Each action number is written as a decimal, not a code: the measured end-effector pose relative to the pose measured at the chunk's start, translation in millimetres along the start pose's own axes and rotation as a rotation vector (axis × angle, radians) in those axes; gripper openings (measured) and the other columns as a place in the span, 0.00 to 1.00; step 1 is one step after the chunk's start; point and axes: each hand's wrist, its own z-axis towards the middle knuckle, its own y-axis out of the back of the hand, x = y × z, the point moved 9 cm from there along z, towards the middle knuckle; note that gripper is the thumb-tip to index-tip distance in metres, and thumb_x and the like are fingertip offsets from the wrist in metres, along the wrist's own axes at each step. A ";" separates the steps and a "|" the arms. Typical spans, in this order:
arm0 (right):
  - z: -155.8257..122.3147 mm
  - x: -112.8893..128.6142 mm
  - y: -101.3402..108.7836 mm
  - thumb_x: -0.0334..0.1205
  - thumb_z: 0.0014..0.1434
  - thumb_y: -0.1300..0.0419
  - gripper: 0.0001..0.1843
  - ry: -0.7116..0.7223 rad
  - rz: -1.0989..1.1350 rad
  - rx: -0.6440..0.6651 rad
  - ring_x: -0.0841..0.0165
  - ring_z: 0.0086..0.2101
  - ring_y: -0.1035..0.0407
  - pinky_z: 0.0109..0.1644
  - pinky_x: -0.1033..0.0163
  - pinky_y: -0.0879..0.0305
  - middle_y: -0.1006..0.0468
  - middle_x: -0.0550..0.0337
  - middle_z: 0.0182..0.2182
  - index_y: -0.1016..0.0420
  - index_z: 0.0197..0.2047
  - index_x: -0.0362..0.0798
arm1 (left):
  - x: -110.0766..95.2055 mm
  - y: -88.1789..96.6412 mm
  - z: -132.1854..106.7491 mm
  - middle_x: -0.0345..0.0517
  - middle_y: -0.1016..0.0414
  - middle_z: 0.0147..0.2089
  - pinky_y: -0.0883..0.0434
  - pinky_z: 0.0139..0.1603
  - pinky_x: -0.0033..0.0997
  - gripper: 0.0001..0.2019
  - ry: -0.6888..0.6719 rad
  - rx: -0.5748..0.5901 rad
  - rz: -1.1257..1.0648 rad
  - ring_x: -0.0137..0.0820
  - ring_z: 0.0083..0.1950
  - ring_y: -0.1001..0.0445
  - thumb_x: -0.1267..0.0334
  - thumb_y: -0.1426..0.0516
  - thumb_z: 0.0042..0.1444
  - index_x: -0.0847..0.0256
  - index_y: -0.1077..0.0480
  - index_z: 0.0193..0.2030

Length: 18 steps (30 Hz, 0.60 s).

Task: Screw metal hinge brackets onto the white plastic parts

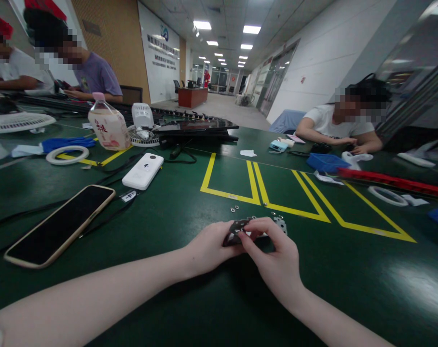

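Observation:
Just in front of me, my left hand (212,245) is closed around one end of a dark metal plate with holes (233,233). My right hand (279,255) has thumb and forefinger pinched together at the plate's upper side. Whatever lies between those fingertips is too small and covered to name. Beyond the right knuckles shows a perforated metal end (280,223); I cannot tell whether it belongs to the same plate. Small ring-shaped metal pieces (233,209) lie on the green table (161,289) just past my hands.
Left are a phone (61,226), a white power bank (143,171), straps, and a drink bottle (108,124). Yellow tape outlines (294,210) mark the table ahead. Dark flat panels (197,126) lie further back. A person (342,115) sits at the right, others at the left.

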 end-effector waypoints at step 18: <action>1.4 -3.9 1.3 0.38 0.62 0.40 0.05 -0.009 -0.096 0.032 0.68 0.29 0.36 0.41 0.58 0.42 0.29 0.64 0.26 0.25 0.34 0.49 | 7.0 1.8 -2.1 0.46 0.22 0.47 0.29 0.48 0.34 0.12 0.079 0.002 -0.031 0.37 0.46 0.23 0.63 0.39 0.58 0.61 0.29 0.48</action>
